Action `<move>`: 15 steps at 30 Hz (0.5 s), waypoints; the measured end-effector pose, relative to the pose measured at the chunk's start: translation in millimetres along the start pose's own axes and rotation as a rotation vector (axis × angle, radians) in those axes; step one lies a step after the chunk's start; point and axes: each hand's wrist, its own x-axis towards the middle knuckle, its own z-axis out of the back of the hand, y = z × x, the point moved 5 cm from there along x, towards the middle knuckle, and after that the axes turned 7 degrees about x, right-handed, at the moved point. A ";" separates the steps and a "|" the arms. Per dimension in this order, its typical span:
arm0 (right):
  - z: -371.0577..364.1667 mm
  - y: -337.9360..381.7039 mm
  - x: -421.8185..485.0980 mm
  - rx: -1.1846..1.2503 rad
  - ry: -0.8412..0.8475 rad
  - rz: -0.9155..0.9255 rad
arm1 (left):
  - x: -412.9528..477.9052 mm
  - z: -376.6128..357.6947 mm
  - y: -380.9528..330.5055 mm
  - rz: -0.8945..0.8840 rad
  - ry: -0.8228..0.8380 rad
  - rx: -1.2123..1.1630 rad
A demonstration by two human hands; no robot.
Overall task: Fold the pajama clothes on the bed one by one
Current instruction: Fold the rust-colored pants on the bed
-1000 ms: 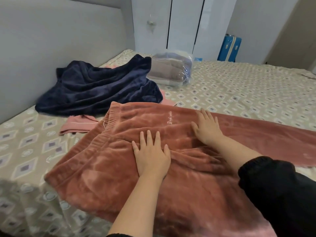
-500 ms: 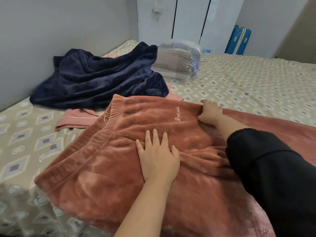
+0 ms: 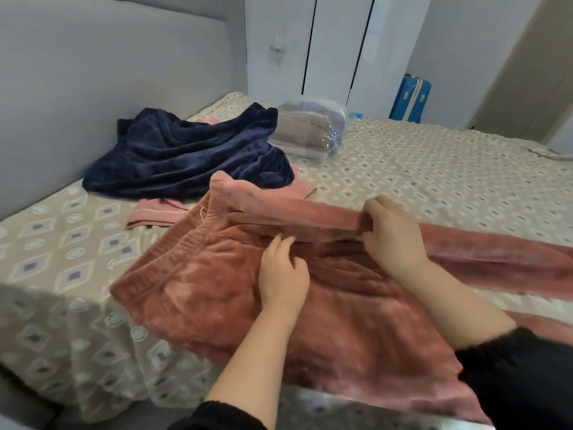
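Note:
Rust-pink fleece pajama pants [image 3: 198,293] lie spread on the patterned bed [image 3: 434,162], waistband to the left, legs running off to the right. My right hand [image 3: 393,234] grips the far edge of the pants and holds it lifted and rolled toward me. My left hand [image 3: 283,274] rests on the middle of the pants, fingers bent into the fabric just under the lifted edge. A crumpled navy fleece garment [image 3: 186,156] lies behind, near the headboard. A thin pink garment [image 3: 155,212] pokes out from under it.
A clear plastic bag of folded fabric [image 3: 310,128] sits at the back of the bed. Grey padded headboard [image 3: 108,72] on the left, white wardrobe doors [image 3: 338,48] behind, a blue suitcase [image 3: 409,100] beside them. The bed's near edge drops off below the pants.
My right hand went from lying flat on the pants to gripping their far edge and pulling it up and toward me. My left hand stayed on the middle, its fingers now bent.

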 end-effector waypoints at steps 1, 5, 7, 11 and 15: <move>8.0 8.4 -21.3 0.002 -0.034 0.014 | -8.5 9.5 -5.0 0.047 -0.036 -0.078; -11.7 34.4 -109.0 -0.067 0.073 0.030 | -36.8 44.1 7.2 0.432 -0.287 -0.500; -32.0 39.3 -135.1 -0.153 0.154 0.033 | -48.2 45.0 15.1 0.594 -0.260 -0.700; -40.6 33.3 -145.2 -0.159 0.146 -0.026 | -57.3 46.6 12.7 0.660 -0.113 -0.803; -51.0 23.5 -146.5 -0.113 0.202 -0.085 | -45.1 50.9 15.5 0.694 0.025 -0.990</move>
